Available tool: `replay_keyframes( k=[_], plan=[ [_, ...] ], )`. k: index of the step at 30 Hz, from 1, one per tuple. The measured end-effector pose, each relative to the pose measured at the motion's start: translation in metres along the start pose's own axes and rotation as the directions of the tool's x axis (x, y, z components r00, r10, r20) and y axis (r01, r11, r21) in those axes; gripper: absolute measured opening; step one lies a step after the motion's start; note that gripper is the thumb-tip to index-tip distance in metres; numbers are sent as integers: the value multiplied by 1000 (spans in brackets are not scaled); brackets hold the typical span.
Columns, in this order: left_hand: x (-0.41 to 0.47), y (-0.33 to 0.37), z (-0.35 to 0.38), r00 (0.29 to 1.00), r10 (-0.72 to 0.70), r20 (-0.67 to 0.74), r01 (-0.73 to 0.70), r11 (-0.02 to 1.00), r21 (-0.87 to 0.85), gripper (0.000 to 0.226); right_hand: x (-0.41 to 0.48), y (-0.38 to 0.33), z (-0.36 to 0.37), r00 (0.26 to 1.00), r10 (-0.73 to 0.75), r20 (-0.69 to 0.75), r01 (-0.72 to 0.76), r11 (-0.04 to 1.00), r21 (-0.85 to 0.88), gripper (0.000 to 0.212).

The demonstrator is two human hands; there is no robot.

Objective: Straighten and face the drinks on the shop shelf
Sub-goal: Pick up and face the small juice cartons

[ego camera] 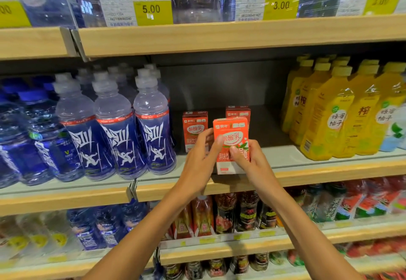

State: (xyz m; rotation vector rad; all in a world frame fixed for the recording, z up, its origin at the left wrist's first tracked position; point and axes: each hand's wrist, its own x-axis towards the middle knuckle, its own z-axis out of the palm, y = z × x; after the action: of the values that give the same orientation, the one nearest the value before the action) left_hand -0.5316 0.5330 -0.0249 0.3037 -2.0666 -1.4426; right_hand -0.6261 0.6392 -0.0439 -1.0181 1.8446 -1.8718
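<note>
A red drink carton point(230, 132) stands upright at the front lip of the middle shelf point(307, 172), label toward me. My left hand point(200, 161) grips its left side with the thumb on the front. My right hand point(248, 159) holds its lower right, thumb across the label. Two more red cartons stand behind it: one point(194, 126) back left, partly covered by my left fingers, and one point(238, 111) directly behind, mostly hidden.
Blue sports-drink bottles point(116, 134) fill the shelf to the left. Yellow juice bottles point(325, 117) stand in rows on the right. A dark gap lies behind the cartons. Price tags point(152, 10) hang on the shelf above; more bottles point(246, 211) line the lower shelves.
</note>
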Motion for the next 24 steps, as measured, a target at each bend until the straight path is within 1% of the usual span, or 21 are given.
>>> replay_keyframes(
  k=[1,3,5,7,11,14,16,19,20,22,24],
  plan=[
    [0,4,1,1000,-21,6,21,997,-68,63,-4,-1,4,1000,1,20,-1,1000,25,45],
    [0,9,3,999,-46,-11,44,990,-136,65,-10,-3,11,998,6,57,-10,998,64,39],
    [-3,11,4,997,-49,-63,38,986,-160,62,-14,-4,17,996,12,85,-20,995,102,39],
    [-6,11,3,993,-55,-102,35,981,-193,58,-17,-6,21,995,16,97,-27,993,119,43],
    [-9,12,0,990,-73,-121,46,976,-213,56,-22,-8,26,995,-22,94,14,996,86,46],
    [-10,14,-4,991,-76,-106,56,981,-187,55,-26,-7,30,997,-61,53,58,996,60,41],
    [-11,17,-7,994,-61,-91,49,990,-133,51,-28,-6,34,995,-95,5,94,995,28,41],
    [-14,24,-5,991,-33,-129,28,999,-39,48,-29,-6,39,984,-166,-58,163,985,-48,39],
    [-15,26,-2,987,-28,-155,26,1000,-17,49,-28,-6,40,979,-189,-76,184,980,-70,38],
    [-14,30,3,981,-23,-193,26,1000,14,60,-28,-5,42,970,-224,-94,210,968,-139,39],
    [-12,31,6,973,-31,-228,41,998,40,65,-29,-4,44,961,-261,-93,234,944,-231,45]
  ],
)
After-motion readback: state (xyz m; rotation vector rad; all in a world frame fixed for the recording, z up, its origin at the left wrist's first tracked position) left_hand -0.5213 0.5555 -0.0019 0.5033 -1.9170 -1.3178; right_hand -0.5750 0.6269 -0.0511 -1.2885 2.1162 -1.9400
